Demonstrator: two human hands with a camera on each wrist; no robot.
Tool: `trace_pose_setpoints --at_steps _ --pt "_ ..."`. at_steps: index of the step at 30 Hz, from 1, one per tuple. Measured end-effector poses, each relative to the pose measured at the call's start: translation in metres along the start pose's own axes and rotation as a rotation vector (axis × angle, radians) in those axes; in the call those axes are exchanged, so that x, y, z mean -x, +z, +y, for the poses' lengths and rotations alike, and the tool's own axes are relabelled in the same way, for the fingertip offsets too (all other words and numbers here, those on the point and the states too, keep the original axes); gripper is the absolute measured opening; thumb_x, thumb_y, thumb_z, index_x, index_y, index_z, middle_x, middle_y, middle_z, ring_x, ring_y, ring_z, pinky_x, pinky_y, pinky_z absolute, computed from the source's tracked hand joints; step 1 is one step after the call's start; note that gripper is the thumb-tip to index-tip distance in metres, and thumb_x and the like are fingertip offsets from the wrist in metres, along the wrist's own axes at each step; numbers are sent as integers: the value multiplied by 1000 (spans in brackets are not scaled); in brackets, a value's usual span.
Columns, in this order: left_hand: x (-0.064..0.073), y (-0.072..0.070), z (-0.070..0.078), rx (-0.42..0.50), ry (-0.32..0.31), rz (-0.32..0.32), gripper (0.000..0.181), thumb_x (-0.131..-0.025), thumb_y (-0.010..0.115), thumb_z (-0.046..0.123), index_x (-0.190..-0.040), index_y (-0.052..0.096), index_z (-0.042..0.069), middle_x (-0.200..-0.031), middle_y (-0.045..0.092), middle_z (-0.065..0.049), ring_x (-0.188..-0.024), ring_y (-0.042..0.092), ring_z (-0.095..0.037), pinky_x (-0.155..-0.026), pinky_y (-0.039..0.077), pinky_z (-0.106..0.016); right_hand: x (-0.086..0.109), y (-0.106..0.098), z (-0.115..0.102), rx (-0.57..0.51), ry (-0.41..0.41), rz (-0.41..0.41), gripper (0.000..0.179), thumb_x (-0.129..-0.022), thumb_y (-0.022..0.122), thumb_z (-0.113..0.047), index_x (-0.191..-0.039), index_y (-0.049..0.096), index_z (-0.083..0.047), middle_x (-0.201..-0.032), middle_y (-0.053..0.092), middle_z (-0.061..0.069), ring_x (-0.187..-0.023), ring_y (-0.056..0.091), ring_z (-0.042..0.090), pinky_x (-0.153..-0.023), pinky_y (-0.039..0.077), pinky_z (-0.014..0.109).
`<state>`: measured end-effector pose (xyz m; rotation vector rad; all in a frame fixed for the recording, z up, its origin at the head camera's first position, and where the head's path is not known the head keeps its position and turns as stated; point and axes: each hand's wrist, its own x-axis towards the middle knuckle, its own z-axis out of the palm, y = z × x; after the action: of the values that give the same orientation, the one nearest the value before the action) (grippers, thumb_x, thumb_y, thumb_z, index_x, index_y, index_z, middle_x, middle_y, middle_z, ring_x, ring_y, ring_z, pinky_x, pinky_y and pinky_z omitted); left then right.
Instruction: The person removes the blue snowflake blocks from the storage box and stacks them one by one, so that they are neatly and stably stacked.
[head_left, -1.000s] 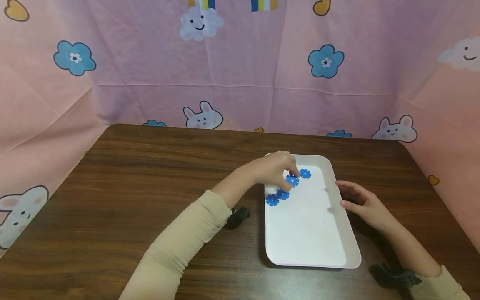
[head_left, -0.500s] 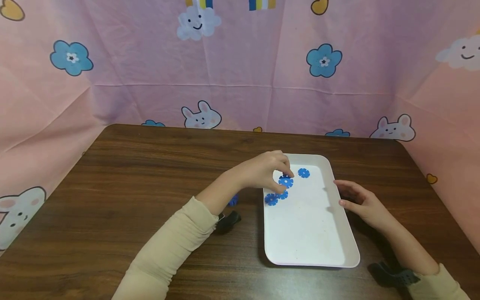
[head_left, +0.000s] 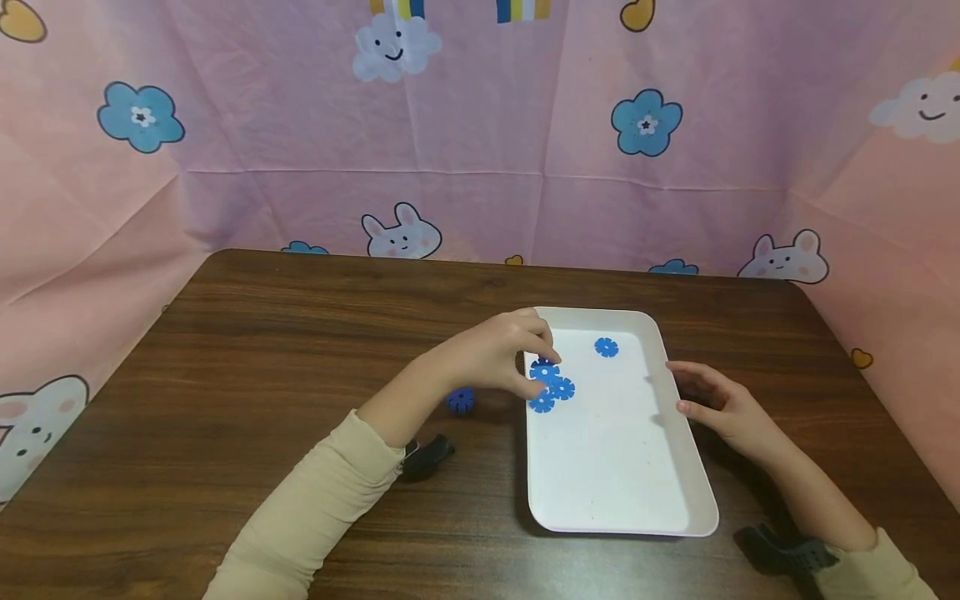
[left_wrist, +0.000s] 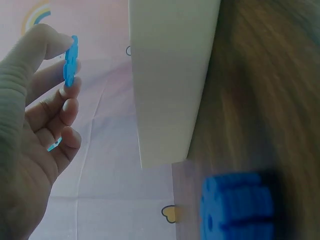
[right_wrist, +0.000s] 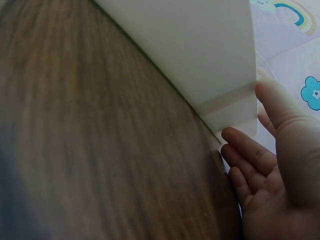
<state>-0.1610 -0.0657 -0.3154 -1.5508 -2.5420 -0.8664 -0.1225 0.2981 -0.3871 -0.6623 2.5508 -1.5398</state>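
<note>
Between thumb and fingertips my left hand [head_left: 498, 350] pinches a blue snowflake disc [left_wrist: 71, 61]. In the head view the hand is over the left side of the white tray [head_left: 615, 467]. A second blue piece [left_wrist: 55, 144] shows behind its curled fingers in the left wrist view. Close to the held disc are two blue discs [head_left: 562, 388] in the tray, and another blue disc [head_left: 607, 347] lies apart near its far end. My right hand [head_left: 723, 404] rests against the tray's right side, thumb at the rim and fingers loosely bent by the outer wall.
Left of the tray, partly under my left forearm, a stack of blue discs [head_left: 461, 400] stands on the brown wooden table [head_left: 300, 333]. A pink patterned cloth [head_left: 480, 125] hangs behind and beside the table.
My left hand has moved left across the tray with the disc, from near the lone disc to the tray's left edge. The disc stack has come into view. The right hand stays put.
</note>
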Motion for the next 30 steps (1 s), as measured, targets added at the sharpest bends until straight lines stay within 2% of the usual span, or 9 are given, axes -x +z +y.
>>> trace_pose_setpoints --at_steps 6,11,16,24,30 --pt "14 -4 0 -30 20 21 26 -74 77 17 -99 76 8 -92 59 -1 -86 45 -11 -71 42 -20 -1 0 1 -3 -9 5 47 -90 62 2 -134 46 3 -120 55 -12 -105 55 1 -83 45 17" --pt "26 -9 -1 -24 21 34 26 -74 78 15 -99 75 8 -94 57 2 -90 46 -11 -76 44 -19 -1 0 1 4 -20 6 47 -90 62 2 -134 46 3 -121 55 -12 -106 54 1 -84 44 16" --pt "38 -12 -3 -17 24 45 27 -73 78 14 -99 75 8 -94 57 4 -91 46 -10 -75 45 -19 -1 -1 2 7 -27 -4 48 -90 61 2 -136 46 2 -123 55 -9 -108 53 0 -85 44 17" --pt "54 -13 -8 -16 26 31 27 -73 77 13 -99 75 6 -93 57 3 -91 47 -11 -76 46 -20 0 -1 2 15 -22 0 48 -90 61 2 -136 46 2 -123 55 -9 -107 54 0 -84 44 17" --pt "67 -15 -12 -10 -13 -3 27 -74 77 14 -100 75 7 -94 57 3 -91 47 -12 -74 47 -24 0 0 2 -4 -30 0 48 -90 61 3 -135 46 3 -123 55 -9 -107 54 1 -84 44 17"
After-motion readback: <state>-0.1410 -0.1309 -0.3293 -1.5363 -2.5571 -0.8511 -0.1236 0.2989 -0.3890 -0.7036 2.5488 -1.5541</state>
